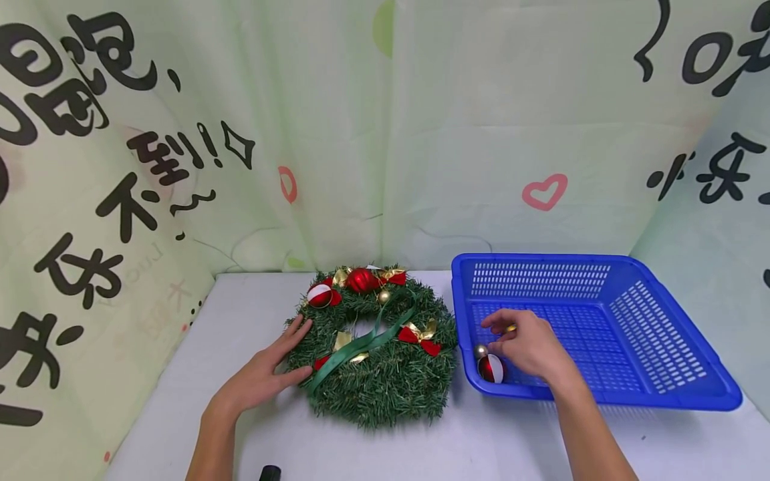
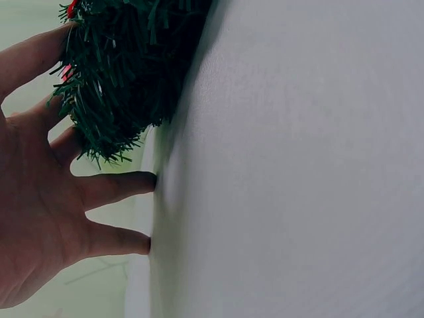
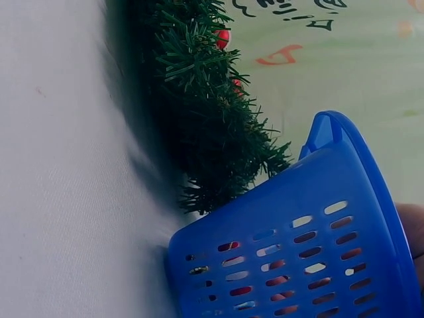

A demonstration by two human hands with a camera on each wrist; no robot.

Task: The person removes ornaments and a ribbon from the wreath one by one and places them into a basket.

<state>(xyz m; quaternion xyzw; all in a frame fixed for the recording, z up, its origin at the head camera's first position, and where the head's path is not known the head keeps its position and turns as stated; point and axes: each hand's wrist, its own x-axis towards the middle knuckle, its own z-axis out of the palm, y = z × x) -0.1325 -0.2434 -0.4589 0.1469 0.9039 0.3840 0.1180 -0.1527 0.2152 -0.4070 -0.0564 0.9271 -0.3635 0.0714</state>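
A green wreath lies on the white table, trimmed with red and gold bows, a shiny red ball, a red-and-white ball and a small gold ball. A loose green ribbon crosses its middle. My left hand rests spread on the wreath's left side, two fingertips down at the table in the left wrist view. Inside the blue basket, my right hand bends over a small gold ball and a red-and-white ball, thumb and forefinger apart. A gold speck shows among its fingers.
The basket stands close against the wreath's right side, its slotted wall seen in the right wrist view. A pale printed curtain hangs behind and at both sides. A black object sits at the near table edge.
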